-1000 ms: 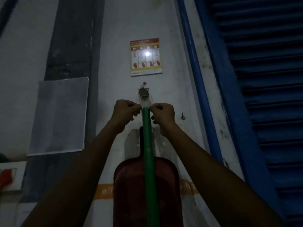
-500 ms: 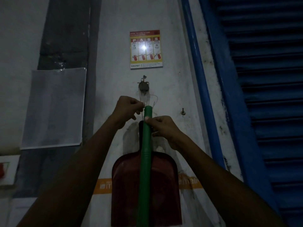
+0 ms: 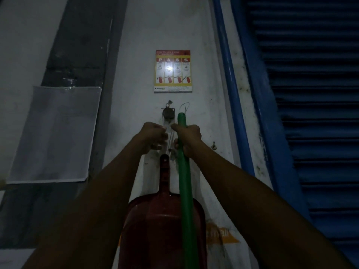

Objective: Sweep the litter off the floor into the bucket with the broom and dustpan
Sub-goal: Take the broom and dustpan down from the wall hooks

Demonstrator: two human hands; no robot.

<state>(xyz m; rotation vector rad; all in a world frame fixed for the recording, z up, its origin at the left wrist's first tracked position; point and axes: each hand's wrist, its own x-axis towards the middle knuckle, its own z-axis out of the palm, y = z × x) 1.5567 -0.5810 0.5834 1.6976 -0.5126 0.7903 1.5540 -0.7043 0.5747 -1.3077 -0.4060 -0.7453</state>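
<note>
Broom handle point(image 3: 184, 171) shifted right, upright, right hand point(image 3: 189, 135) gripping

broom handle point(image 3: 184, 181): green, standing near-upright, thin loop showing at its top; dustpan point(image 3: 162, 226): dark red, hanging flat against wall, handle pointing up, just beside it

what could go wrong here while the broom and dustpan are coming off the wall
The right hand grips the green broom handle close to its top, so the long part below could swing into the red dustpan and knock it loose. The left hand seems to pinch thin strings under the wall hook; the handle's own loop might snag there. The dim light makes those strings hard to see.
</note>
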